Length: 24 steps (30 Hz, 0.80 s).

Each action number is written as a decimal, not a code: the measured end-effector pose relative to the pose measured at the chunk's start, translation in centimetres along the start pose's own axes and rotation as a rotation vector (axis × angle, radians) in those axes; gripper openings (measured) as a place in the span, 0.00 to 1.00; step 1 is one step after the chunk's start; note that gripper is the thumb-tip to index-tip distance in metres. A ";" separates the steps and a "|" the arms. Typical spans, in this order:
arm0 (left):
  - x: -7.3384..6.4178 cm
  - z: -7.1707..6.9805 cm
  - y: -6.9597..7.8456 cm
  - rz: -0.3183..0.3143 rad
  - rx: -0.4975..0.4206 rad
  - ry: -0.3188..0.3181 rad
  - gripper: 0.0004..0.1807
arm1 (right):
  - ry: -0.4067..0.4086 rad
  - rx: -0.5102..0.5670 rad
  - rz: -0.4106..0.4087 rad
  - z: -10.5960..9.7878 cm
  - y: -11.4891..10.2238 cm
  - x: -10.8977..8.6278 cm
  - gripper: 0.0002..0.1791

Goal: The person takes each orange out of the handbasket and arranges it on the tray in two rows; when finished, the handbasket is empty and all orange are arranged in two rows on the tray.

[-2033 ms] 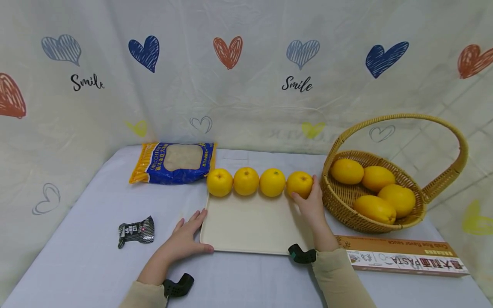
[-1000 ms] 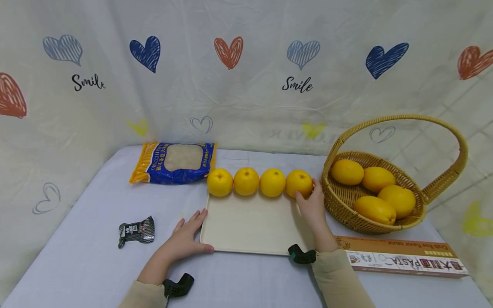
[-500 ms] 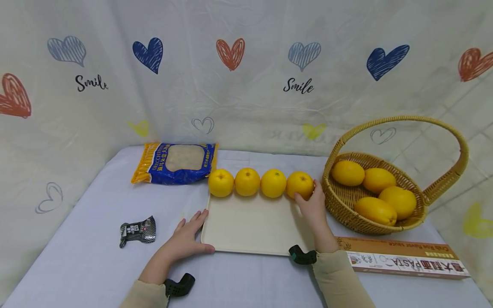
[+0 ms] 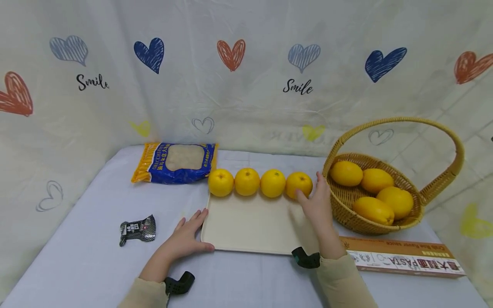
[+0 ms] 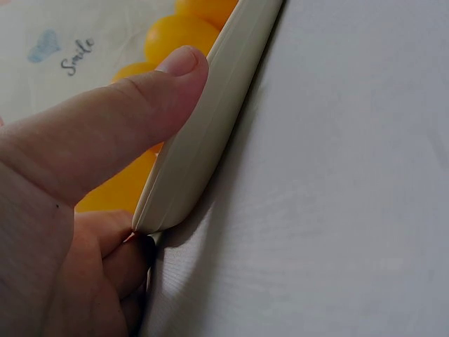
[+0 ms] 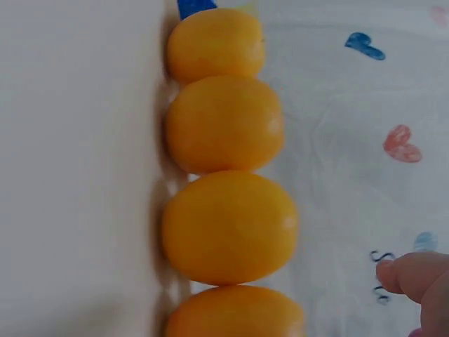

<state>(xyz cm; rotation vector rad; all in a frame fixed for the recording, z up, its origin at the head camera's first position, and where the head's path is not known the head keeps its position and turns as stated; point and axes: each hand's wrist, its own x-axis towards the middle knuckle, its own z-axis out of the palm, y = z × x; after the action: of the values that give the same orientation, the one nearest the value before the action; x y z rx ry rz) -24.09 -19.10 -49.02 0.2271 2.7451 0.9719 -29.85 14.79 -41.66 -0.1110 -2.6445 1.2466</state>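
Several round yellow-orange oranges (image 4: 247,182) stand in a row along the back edge of a cream tray (image 4: 250,226). My left hand (image 4: 185,239) rests spread at the tray's front left corner, fingers on its left edge and thumb at the front edge. In the left wrist view the thumb (image 5: 151,102) lies against the tray's outer wall. My right hand (image 4: 317,207) is just right of the rightmost orange (image 4: 299,184), thumb and fingers apart and nothing held; whether the thumb touches it is unclear. The right wrist view shows a fingertip (image 6: 403,274) away from the row.
A wicker basket (image 4: 343,214) with a tall handle and several yellow fruits stands right of my right hand. A pasta box (image 4: 404,259) lies in front of it. A blue pasta bag (image 4: 177,162) lies back left, a small dark packet (image 4: 138,230) left.
My right hand has loosened from the rightmost orange and shifted slightly right, its fingers spread wider. That orange stays at the row's end. The left hand has kept its place.
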 end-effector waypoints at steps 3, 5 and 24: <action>0.2 -0.2 0.2 0.000 0.002 0.000 0.60 | 0.025 -0.040 -0.139 -2.5 -1.4 -0.7 0.44; 0.3 -0.2 0.4 0.002 0.004 -0.001 0.59 | 0.049 -0.057 -0.218 -4.4 -1.6 -0.8 0.44; 0.0 0.1 -0.1 0.004 0.010 -0.001 0.60 | -0.190 -0.287 -0.087 -14.4 8.1 0.1 0.47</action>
<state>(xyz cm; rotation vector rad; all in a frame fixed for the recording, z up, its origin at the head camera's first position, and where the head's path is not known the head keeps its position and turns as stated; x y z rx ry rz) -24.10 -19.16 -49.14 0.2345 2.7502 0.9588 -26.89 30.85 -38.98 0.0809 -2.9424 0.8848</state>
